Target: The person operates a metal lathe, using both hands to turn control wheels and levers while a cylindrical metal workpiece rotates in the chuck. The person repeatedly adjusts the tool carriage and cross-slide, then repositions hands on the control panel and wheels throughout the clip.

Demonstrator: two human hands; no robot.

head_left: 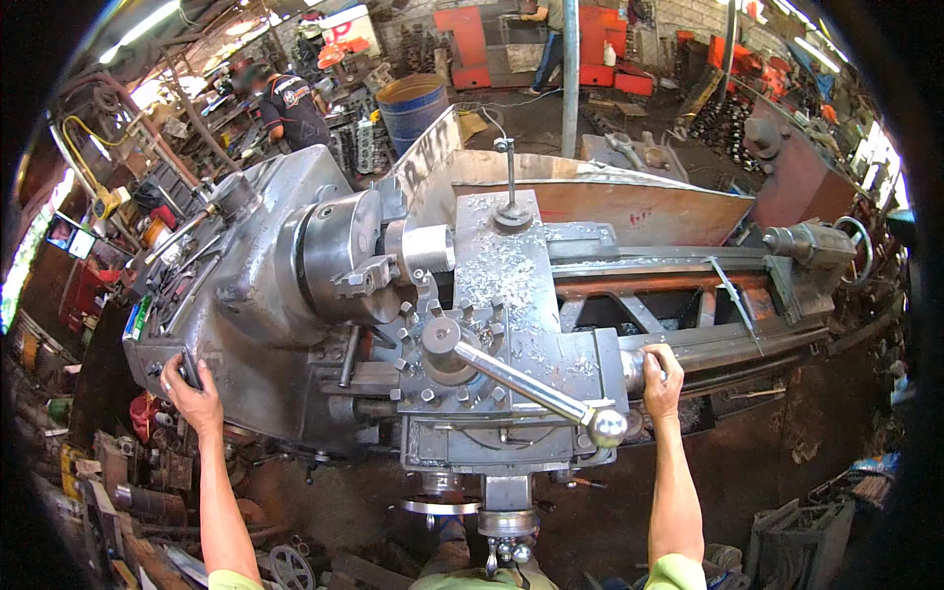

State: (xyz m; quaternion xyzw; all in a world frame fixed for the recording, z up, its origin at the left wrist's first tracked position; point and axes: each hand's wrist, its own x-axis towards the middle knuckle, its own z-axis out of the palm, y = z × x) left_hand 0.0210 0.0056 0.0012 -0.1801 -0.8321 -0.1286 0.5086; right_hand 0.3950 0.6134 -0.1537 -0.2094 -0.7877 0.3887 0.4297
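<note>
Lathe [560, 364] spans mid-frame, grey and worn; curled metal chips [482, 261] scattered over the carriage; chuck [339, 256] left of centre holds a threaded metal ring [429, 250]; ball-ended lever [531, 388] slants across the tool post; workshop floor behind is dark and cluttered; blue drum [408, 113] and a co-worker [295, 108] upper left, red metal blocks [472, 44] top centre; left hand [197, 393] lower left, part-closed, thumb and fingers round a dark lever [190, 369]; right hand [663, 382] right of centre, fingers curled closed against a round metal collar [634, 374]; palm side hidden, can't tell what's inside.
</note>
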